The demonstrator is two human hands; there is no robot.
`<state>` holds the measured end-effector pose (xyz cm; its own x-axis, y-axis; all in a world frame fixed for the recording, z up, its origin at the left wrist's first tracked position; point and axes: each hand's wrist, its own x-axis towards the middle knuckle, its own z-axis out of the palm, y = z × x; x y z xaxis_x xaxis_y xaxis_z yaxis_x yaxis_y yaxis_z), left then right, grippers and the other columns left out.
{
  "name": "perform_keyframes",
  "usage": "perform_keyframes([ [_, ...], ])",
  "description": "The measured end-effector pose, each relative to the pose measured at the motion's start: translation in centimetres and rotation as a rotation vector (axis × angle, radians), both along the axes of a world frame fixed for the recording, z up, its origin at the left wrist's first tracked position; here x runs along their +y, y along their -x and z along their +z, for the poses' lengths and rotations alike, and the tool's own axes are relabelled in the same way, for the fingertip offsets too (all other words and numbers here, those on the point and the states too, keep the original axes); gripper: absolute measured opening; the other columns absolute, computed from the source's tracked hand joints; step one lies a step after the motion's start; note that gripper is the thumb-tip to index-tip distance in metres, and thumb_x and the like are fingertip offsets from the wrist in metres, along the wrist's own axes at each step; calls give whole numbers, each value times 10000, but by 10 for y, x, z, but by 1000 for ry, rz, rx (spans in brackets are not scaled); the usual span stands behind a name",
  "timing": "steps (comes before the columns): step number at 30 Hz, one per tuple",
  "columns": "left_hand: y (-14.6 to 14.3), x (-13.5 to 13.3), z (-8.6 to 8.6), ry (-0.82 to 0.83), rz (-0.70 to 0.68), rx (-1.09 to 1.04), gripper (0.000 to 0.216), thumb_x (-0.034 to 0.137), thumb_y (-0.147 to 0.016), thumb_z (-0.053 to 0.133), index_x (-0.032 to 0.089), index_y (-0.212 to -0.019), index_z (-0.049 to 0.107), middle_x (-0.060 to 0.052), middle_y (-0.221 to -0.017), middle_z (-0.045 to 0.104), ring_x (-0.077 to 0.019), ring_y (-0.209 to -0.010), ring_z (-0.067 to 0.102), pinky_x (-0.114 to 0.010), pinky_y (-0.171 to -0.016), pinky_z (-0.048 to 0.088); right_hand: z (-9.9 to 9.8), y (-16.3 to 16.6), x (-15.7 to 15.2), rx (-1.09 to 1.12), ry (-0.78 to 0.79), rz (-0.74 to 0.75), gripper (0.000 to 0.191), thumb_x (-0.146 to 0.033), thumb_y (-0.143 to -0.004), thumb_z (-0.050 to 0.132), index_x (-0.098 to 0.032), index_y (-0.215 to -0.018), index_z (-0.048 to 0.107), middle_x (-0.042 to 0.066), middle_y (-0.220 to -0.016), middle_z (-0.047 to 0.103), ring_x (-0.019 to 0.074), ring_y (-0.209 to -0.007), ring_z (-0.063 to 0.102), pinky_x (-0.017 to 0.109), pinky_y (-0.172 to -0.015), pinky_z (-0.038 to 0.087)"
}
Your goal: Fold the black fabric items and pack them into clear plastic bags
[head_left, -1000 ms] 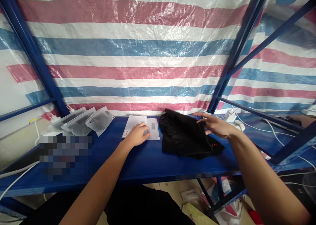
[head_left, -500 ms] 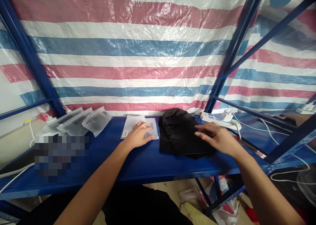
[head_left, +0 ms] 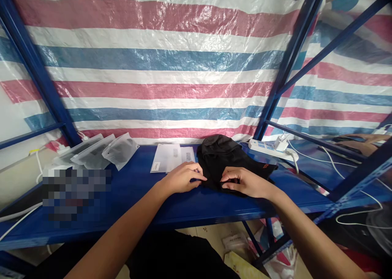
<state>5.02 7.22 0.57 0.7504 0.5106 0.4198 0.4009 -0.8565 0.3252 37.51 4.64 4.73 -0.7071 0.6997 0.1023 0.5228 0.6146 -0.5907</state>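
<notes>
A black cloth garment (head_left: 225, 152) lies bunched on the blue shelf top (head_left: 128, 201), with small orange lettering near its right end. My left hand (head_left: 185, 177) pinches the garment's near left edge between thumb and fingers. A short way to the right, my right hand (head_left: 245, 181) grips the near edge of the same garment, its fingers closed on the fabric. Just left of the garment are flat, frosted plastic bags (head_left: 165, 156) with printed text and a white label; my left forearm and hand are close to their lower edge.
Several frosted zip bags (head_left: 121, 150) lean at the back left. A power strip (head_left: 269, 148) with a plugged-in charger and white cables sits at the back right. Blue metal posts (head_left: 284, 62) frame the shelf before a striped tarp (head_left: 171, 58). Packages (head_left: 234, 241) lie on the floor below.
My left hand has moved right from the plastic bags to the garment's edge. My right hand has come left and down onto the fabric. The garment's right end now shows orange lettering.
</notes>
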Motion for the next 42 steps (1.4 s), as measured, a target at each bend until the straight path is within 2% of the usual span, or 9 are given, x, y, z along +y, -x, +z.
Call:
perform_keyframes([
  [8,-6,-4,0,86,-68,-40,297,208,-1019,644,307,-1204,854,-49,-1190,793,-222,-1046,751,-355,-983,590,18,27,16,383,-205,-319,434,-626,-1057,614,-208,-1044,729,74,-985,733,234,-901,657,353,-839,537],
  [12,3,-1,5,68,1,-91,324,147,-945,624,295,-1111,861,-30,-1096,821,-229,-1009,763,-364,-982,596,28,48,15,156,-9,-45,436,-645,-992,703,-227,-1076,795,84,-1069,779,245,-932,718,340,-817,572],
  [17,47,25,12,-61,385,-195,338,158,-995,504,274,-953,819,-32,-1012,814,-255,-1016,745,-410,-992,587,49,58,34,16,91,75,468,-628,-1004,676,-196,-1110,821,76,-972,810,223,-842,743,305,-734,553],
  [20,76,43,8,-162,729,-139,302,244,-1005,553,240,-1186,794,-102,-1263,778,-355,-1249,674,-530,-1116,523,63,75,58,6,-59,74,407,-559,-1030,659,-195,-1109,822,65,-968,817,215,-855,739,304,-788,545],
  [24,101,56,-6,41,1058,23,581,518,-1062,517,220,-1551,615,-169,-1675,522,-439,-1536,465,-616,-1237,403,55,116,94,-109,-202,71,289,-333,-1076,575,-186,-1156,812,74,-1070,838,234,-937,766,310,-863,554],
  [29,106,59,-17,186,912,206,792,702,-1074,371,239,-1716,398,-100,-1855,205,-388,-1707,164,-593,-1342,219,5,157,117,-325,-387,-116,330,-188,-1077,521,-137,-1281,775,177,-1217,821,312,-1116,777,347,-983,545],
  [35,84,49,-9,22,862,282,602,670,-1073,430,236,-1335,754,-145,-1518,658,-405,-1382,590,-549,-1175,434,-34,162,110,-205,-409,-151,357,-192,-1111,473,-124,-1387,689,184,-1140,824,306,-1049,799,349,-939,563],
  [39,74,47,-12,-68,808,220,420,520,-1052,554,189,-1192,773,-162,-1377,679,-358,-1264,648,-490,-1143,481,-42,165,110,22,-407,-226,560,-171,-1116,444,-100,-1671,401,191,-1272,794,280,-1090,786,366,-970,576],
  [42,73,51,-21,-32,735,167,423,452,-1049,557,158,-1320,694,-188,-1501,605,-331,-1307,654,-438,-1156,502,-44,170,113,26,-439,-211,469,-175,-1120,453,-125,-1572,568,170,-1302,776,262,-1131,759,367,-1034,553],
])
